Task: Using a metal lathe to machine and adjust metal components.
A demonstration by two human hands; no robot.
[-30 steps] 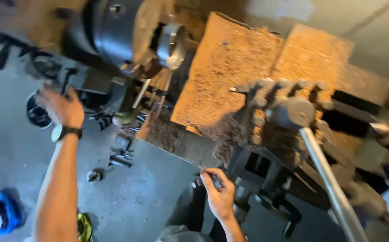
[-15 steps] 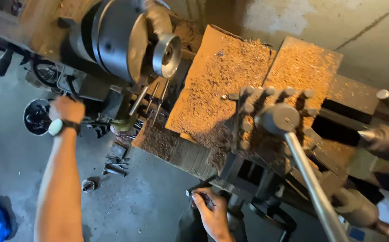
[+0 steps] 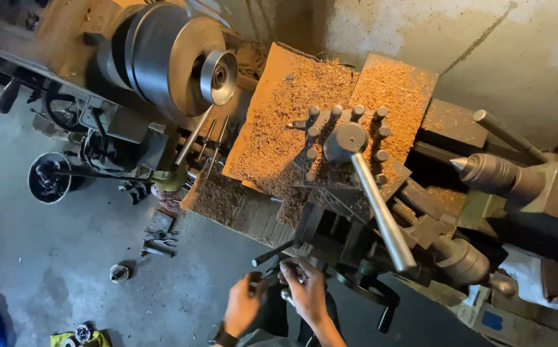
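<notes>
Hands, left hand [image 3: 243, 310] and right hand [image 3: 305, 290], grip lathe crank handle [image 3: 272, 277].

A small dark metal handle [image 3: 272, 252] juts from the lathe's front, just above a black handwheel [image 3: 362, 289]; it is slim, angled leftward, with both hands at it.

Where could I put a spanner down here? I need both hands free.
Bare concrete floor lies open between the round black tub, the small floor parts and the left hand. The chip-covered boards around the tool post are crowded, as are the handles by the right hand.
</notes>
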